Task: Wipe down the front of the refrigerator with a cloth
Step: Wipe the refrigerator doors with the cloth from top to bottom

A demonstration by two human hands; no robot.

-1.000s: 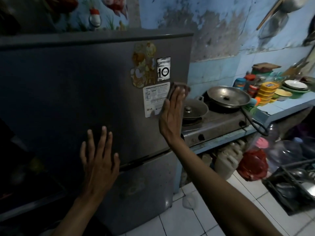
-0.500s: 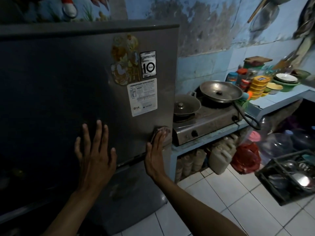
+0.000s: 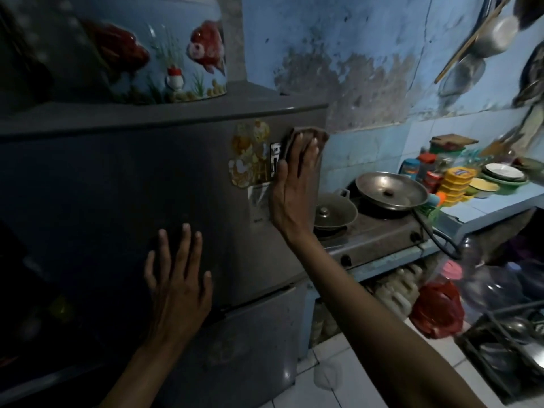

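while left hand (image 3: 179, 278) braces fridge (image 3: 147, 201), cloth (image 3: 306, 136) sits under rt fingertips (image 3: 309, 145).

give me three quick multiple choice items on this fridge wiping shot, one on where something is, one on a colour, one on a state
1. Where is the cloth?
A. on the floor tiles
B. pressed to the upper right of the refrigerator door under the right hand
C. draped over the stove

2. What colour are the fish painted on the container on top of the refrigerator?
A. red
B. green
C. black

3. What is the left hand doing?
A. gripping a bottle
B. hanging at the person's side
C. resting flat on the door with fingers spread

Answers:
1 B, the cloth shows above the fingertips near the door's top right corner, beside the stickers.
2 A, both fish are red on a pale blue ground.
3 C, the fingers are straight and splayed on the door, holding nothing.
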